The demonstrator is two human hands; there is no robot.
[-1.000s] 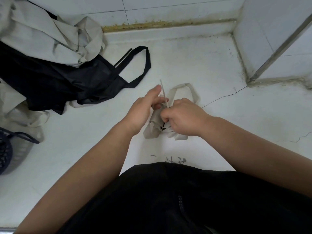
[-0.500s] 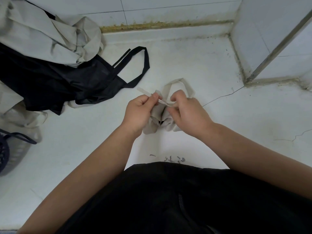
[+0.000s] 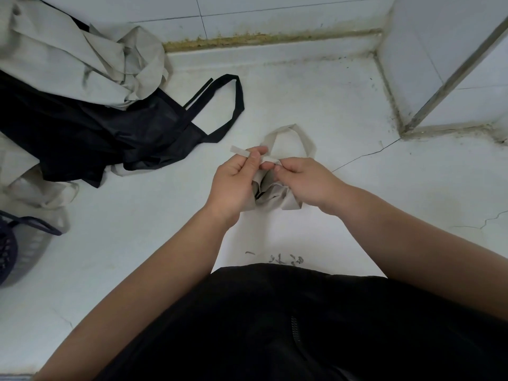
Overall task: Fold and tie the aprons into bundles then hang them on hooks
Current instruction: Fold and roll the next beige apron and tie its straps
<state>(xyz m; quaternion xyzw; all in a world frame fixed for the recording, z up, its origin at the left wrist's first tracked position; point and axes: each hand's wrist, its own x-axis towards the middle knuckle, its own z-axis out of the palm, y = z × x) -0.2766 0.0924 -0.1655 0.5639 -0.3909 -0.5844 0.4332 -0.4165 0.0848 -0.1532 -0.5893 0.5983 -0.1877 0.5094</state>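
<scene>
At the far left the dark basket (image 3: 8,251), the black apron (image 3: 82,133) and the loose beige aprons (image 3: 68,50) lie on the white table (image 3: 357,105) just as before. My left hand (image 3: 233,182) pinches the beige tie (image 3: 242,152) between thumb and forefinger. Its free end stood upright a second ago and now points left. The apron bundle (image 3: 270,193) sits between my hands, with its neck loop (image 3: 291,132) beyond. My right hand (image 3: 305,180) pinches the tie at the bundle's top, close to my left fingers.
</scene>
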